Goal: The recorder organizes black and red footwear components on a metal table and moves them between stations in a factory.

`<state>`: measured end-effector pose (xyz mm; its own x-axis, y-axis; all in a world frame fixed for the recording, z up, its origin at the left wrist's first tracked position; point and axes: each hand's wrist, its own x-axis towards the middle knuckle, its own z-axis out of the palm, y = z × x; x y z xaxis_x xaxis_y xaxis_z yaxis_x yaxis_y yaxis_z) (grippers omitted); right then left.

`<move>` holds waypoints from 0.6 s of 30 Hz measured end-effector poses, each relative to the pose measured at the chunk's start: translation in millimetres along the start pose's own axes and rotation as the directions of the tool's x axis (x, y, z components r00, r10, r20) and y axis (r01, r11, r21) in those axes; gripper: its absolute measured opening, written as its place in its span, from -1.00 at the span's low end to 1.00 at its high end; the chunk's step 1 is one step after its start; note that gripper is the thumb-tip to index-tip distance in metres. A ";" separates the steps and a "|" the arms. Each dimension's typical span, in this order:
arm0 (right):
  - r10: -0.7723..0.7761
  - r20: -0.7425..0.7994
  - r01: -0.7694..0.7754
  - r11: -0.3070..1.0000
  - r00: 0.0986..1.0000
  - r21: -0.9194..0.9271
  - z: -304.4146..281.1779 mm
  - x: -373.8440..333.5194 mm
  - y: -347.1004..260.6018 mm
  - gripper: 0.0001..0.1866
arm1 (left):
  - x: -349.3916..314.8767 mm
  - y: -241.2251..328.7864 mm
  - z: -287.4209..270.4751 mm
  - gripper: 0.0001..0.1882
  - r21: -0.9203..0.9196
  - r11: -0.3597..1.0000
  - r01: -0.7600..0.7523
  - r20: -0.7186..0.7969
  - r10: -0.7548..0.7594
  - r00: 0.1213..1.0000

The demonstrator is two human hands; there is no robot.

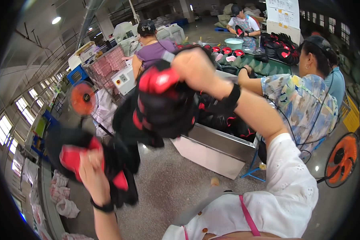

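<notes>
In my raised right hand (196,72), the fingers are closed on a bunch of black shoe uppers (164,112) with red linings, which hangs in front of me. Lower on the left, my left hand (91,170) grips another black-and-red bunch of shoe uppers (64,148) by its red lining. Dark pieces hang between the two bunches; whether they are joined is unclear. Motion blurs both bunches. Below my right forearm, more black-and-red uppers (238,126) lie in a metal-sided trough (216,146).
An orange fan (83,98) stands at left, another fan (342,158) at right. Co-workers sit around a green table (282,70) with uppers and a pale green basin (233,43). One person in a patterned shirt (304,104) is close on my right. White sacks (66,206) line the left.
</notes>
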<state>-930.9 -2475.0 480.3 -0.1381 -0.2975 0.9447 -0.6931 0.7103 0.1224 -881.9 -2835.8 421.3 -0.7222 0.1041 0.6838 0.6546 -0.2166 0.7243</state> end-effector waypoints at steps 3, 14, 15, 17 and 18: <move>0.090 -0.170 -0.100 0.994 0.981 -0.048 -44.0 16.1 66.0 -0.73 | 114.9 -53.1 82.7 -0.63 -0.037 0.992 -0.118 0.118 0.122 0.986; 0.594 0.109 -0.534 0.777 0.797 -0.333 50.3 -161.1 244.8 -0.73 | 221.7 -363.1 342.5 -0.60 -0.401 0.753 0.522 0.593 -0.221 0.774; 0.642 0.180 -0.561 0.750 0.745 -0.351 59.5 -202.6 258.7 -0.73 | 201.3 -402.4 353.7 -0.57 -0.224 0.814 0.537 0.586 -0.328 0.741; 0.751 0.331 -0.604 0.658 0.572 -0.450 68.0 -280.2 268.7 -0.72 | 171.5 -484.7 347.1 -0.54 0.062 0.842 0.536 0.661 -0.437 0.610; 0.808 0.396 -0.602 0.589 0.436 -0.538 65.0 -311.4 274.1 -0.72 | 168.3 -510.4 343.2 -0.55 0.301 0.861 0.410 0.637 -0.502 0.585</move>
<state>-1123.8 -2229.1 199.9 -0.9006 0.1911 0.3903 0.0553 0.9412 -0.3333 -1260.8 -2374.6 197.1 -0.6084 0.7882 0.0926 0.3345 0.1488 0.9306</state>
